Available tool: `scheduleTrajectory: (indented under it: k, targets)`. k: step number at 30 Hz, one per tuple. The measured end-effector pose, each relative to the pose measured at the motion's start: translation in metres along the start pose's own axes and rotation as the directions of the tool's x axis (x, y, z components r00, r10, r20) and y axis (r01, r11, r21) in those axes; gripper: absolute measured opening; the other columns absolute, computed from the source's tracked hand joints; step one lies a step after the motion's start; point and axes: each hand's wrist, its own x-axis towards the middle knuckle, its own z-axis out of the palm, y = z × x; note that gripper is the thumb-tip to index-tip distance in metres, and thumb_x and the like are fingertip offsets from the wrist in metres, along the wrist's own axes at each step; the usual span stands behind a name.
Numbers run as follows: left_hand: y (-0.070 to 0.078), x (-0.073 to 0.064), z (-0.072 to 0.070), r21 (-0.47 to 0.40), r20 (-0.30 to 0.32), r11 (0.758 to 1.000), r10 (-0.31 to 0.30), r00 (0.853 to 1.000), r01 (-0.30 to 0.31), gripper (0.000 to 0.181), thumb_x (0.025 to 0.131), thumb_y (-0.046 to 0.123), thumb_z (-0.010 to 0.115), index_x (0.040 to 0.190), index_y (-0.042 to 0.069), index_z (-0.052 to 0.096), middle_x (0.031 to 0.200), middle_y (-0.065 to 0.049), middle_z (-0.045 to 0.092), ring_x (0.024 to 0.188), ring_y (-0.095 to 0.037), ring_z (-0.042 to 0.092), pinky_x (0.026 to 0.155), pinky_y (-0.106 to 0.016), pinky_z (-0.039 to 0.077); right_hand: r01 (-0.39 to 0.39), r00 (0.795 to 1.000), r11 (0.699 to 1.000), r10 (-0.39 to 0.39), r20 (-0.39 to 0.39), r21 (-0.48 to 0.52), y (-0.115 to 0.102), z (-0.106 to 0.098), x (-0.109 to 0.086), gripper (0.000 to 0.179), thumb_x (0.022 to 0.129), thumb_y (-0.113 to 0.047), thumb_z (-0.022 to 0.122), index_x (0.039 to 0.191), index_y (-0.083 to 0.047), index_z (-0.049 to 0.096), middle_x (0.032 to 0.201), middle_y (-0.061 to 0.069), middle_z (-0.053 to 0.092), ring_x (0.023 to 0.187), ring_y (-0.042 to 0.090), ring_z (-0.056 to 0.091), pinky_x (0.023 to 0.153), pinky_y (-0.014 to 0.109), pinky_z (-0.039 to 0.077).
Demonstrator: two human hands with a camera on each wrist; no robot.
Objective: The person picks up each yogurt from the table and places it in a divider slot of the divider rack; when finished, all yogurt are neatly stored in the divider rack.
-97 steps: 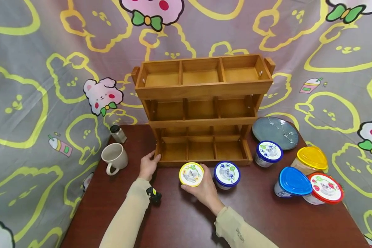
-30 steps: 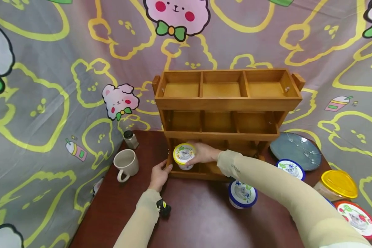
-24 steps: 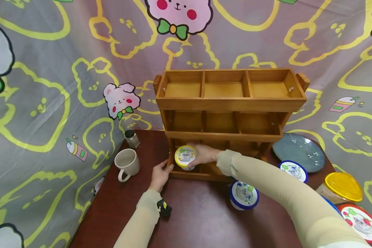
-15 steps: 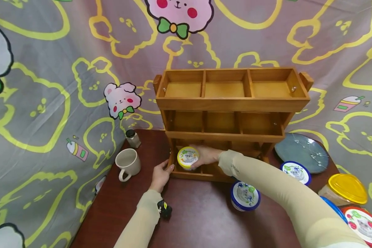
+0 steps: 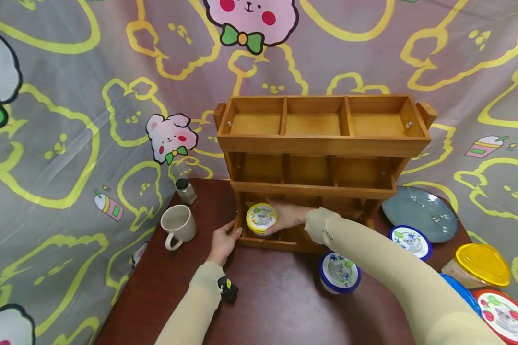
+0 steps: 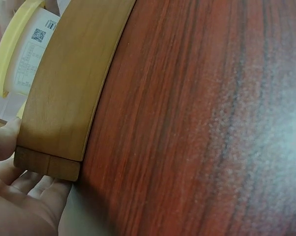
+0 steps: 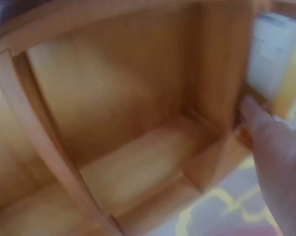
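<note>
A small white tub with a yellow-rimmed lid (image 5: pixel 262 218) sits in the bottom tier's left compartment of the wooden rack (image 5: pixel 323 145). My right hand (image 5: pixel 287 216) grips the tub from its right side, and some of the fingers are hidden behind it. In the right wrist view, a finger (image 7: pixel 260 118) reaches along the tub's wall (image 7: pixel 271 54), beyond a divider. At the rack's front left corner, my left hand (image 5: pixel 223 243) pinches the wood. The left wrist view shows the left thumb (image 6: pixel 6 140) on one side of the front board (image 6: pixel 74 78) and fingers beneath its end.
A blue-lidded tub (image 5: pixel 339 272) stands before the rack, under my right sleeve. On the right are a grey-blue plate (image 5: pixel 418 213), another blue-rimmed tub (image 5: pixel 410 242), a yellow-lidded tub (image 5: pixel 483 263) and a red-rimmed tub (image 5: pixel 505 314). A mug (image 5: pixel 178 225) and shaker (image 5: pixel 186 191) stand left.
My right hand has carried the yellow-lidded tub from over the table into the bottom left compartment, where it settled slightly right and lower. The left hand stays at the corner. The head view has shifted.
</note>
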Motion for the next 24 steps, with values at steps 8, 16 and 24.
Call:
scheduleTrajectory:
  k: [8, 16, 24]
  targets:
    - [0.001, 0.000, 0.000, 0.024, 0.013, 1.000, 0.014, 1.000, -0.014, 0.047, 0.097, 0.012, 0.065, 0.138, -0.007, 0.053, 0.133, -0.024, 0.058, 0.114, -0.029, 0.061, 0.093, -0.040, 0.052, -0.065, 0.998, 0.982, 0.065, -0.009, -0.176, -0.027, -0.028, -0.075, 0.101, 0.087, -0.059, 0.069, 0.158, -0.006, 0.021, 0.159, 0.017, 0.027, 0.145, 0.031, 0.026, 0.116, 0.044, 0.025]
    - [-0.001, -0.002, 0.001, 0.023, 0.013, 0.999, 0.023, 1.000, -0.023, 0.050, 0.097, 0.017, 0.066, 0.138, -0.008, 0.052, 0.136, -0.025, 0.055, 0.117, -0.031, 0.059, 0.095, -0.042, 0.051, -0.118, 0.941, 0.960, 0.026, -0.339, -0.254, -0.048, -0.021, -0.191, 0.080, 0.089, -0.056, 0.066, 0.148, -0.007, 0.046, 0.145, 0.019, 0.047, 0.129, 0.038, 0.049, 0.103, 0.054, 0.042]
    - [0.005, -0.005, 0.000, 0.020, 0.016, 1.000, -0.011, 1.000, 0.011, 0.052, 0.097, 0.015, 0.065, 0.141, -0.008, 0.048, 0.142, -0.025, 0.049, 0.128, -0.034, 0.050, 0.105, -0.046, 0.042, -0.348, 0.645, 0.937, 0.269, -0.715, 0.039, -0.036, 0.044, -0.246, 0.082, 0.088, -0.049, 0.072, 0.147, -0.001, 0.043, 0.138, 0.027, 0.048, 0.121, 0.046, 0.051, 0.097, 0.063, 0.043]
